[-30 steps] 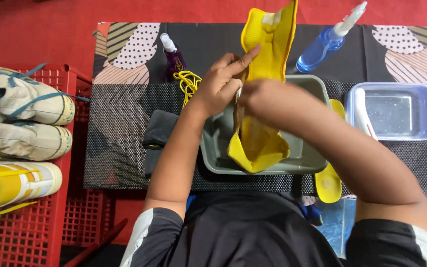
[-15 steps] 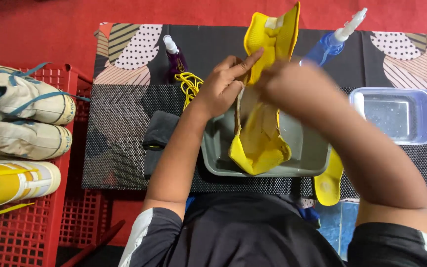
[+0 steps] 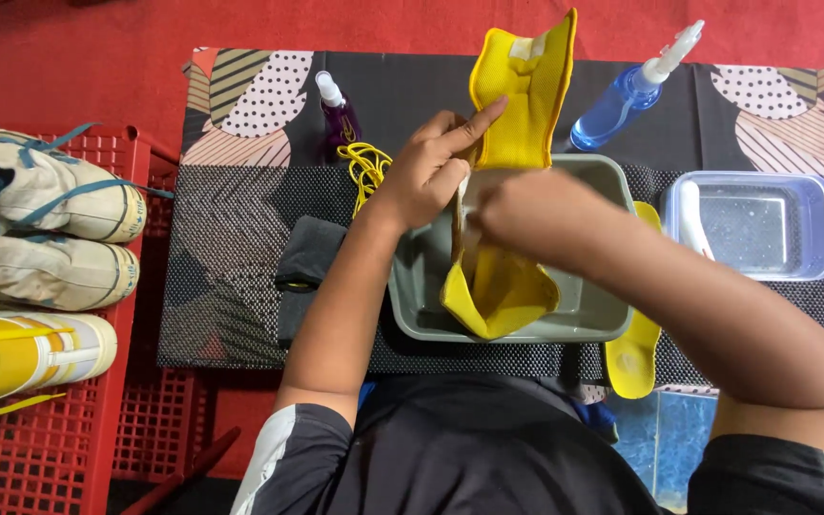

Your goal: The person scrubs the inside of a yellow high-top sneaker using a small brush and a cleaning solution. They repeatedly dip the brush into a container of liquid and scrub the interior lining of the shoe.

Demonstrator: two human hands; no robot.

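Yellow shoe [image 3: 512,143] stands upright over the grey basin [image 3: 593,319] on the desk, the left hand [image 3: 431,176] gripping its side, the right hand [image 3: 517,210] closed on its middle.

Black short-sleeved shirt [image 3: 469,448], white panels at sleeve edges; forearms bare, left hand [image 3: 426,172] and right hand [image 3: 526,205] ungloved.

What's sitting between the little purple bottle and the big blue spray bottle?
In the head view, the top of the yellow shoe stands between the purple bottle and the blue spray bottle, steadied by the left hand.
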